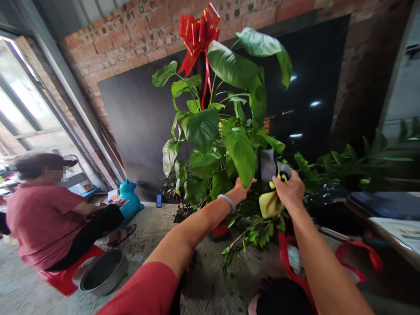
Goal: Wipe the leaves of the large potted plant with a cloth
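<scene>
A tall potted plant with broad green leaves stands in front of me. My left hand point(243, 190), with a pale bangle point(229, 202) at its wrist, reaches in at the tip of a large hanging leaf point(241, 151). The leaf partly covers this hand; the fingers that show are stretched out, and whether they press on the leaf I cannot tell. My right hand point(291, 190) is closed on a yellow and grey cloth point(271, 203), which hangs down beside the foliage. A red ribbon bow point(200, 33) tops the plant.
At left a person point(49, 210) sits on a red stool point(70, 271), near a grey basin point(104, 272) and a blue animal figure point(127, 199). A phone point(159, 201) leans by the dark board point(141, 122). Lower leafy plants and a table point(390, 203) are at right.
</scene>
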Available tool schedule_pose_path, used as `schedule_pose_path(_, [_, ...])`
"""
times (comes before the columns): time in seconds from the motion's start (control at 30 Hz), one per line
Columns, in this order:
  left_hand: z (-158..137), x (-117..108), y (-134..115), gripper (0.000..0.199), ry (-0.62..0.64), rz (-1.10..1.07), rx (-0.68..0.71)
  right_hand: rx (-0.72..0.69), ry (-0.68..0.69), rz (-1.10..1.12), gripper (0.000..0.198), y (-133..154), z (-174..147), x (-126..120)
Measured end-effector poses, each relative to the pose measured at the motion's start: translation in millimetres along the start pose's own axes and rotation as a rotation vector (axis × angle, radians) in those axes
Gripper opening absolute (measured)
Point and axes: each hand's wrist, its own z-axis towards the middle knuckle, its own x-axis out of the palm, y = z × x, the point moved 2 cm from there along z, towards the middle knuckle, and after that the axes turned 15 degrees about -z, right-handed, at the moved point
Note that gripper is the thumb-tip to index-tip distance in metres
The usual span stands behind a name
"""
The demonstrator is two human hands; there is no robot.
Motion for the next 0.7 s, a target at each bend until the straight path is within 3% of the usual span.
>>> schedule_pose_path(0.1, [-3, 3, -5, 0.01, 0.1, 0.027, -0.002, 0.14, 0.094, -0.073, 0.03, -47, -22, 13])
schedule_pose_path(0.2, [-14, 8, -12, 0.019, 0.124, 0.052, -0.015, 0.195, 0.058, -0.099, 0.037, -66, -29, -8])
schedule_pose_path(0.3, [-36, 7, -27, 0.021, 0.169, 0.012, -0.008, 0.019, -0.16, 0.019, 0.053, -38, -17, -37])
schedule_pose_path(0.37, [-52, 0, -43, 0.016, 0.222, -0.033, 0.013, -0.152, -0.289, 0.103, 0.061, -9, -8, -44])
schedule_pose_path(0.47, [-69, -12, -69, 0.011, 0.242, -0.147, 0.03, -0.26, -0.244, 0.073, 0.063, 9, -4, -26])
schedule_pose_path(0.6, [-85, -17, -93, 0.009, 0.223, -0.384, 0.028, -0.025, 0.039, -0.094, 0.047, -36, -21, 7])
schedule_pose_path(0.7, [-94, -4, -100, 0.008, 0.23, -0.454, -0.008, 0.137, 0.057, -0.089, 0.04, -80, -40, -2])
